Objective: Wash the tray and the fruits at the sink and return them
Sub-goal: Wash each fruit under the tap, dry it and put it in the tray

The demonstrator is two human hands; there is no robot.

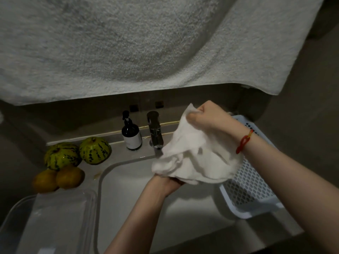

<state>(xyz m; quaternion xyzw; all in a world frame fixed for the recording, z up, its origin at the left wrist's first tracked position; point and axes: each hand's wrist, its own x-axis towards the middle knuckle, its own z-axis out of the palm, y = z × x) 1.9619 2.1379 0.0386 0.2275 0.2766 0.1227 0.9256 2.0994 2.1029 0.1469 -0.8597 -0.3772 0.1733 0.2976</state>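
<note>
White cloth (194, 158) is held up over the sink (128, 189) in the head view, stretched between both hands. Its upper corner is pinched by the right hand (209, 118), thumb against curled fingers, near the tap (155, 131). Its bunched lower end is gathered in the left hand (172, 182), palm up beneath it; that hand's fingers are hidden by the folds, so their exact curl cannot be told, though the cloth is plainly held. The cloth is probably being spread or wrung over the basin so that drips fall inside, and drying or wiping is judged to be the step in hand.

On the counter left of the sink, two striped green melons (78, 154) are set beside two orange fruits (58, 178), touching one another and kept clear of the basin, likely so that they stay out of the way. Nearer the camera, a clear plastic tray (55, 222) is placed on the same side, just beside the sink rim. A white perforated basket (251, 187) is leaned at the right edge of the sink, tilted, perhaps for draining. A dark pump bottle (131, 134) is stood left of the tap. Above everything, a large pale towel (128, 46) is hung across the upper part of the view.
</note>
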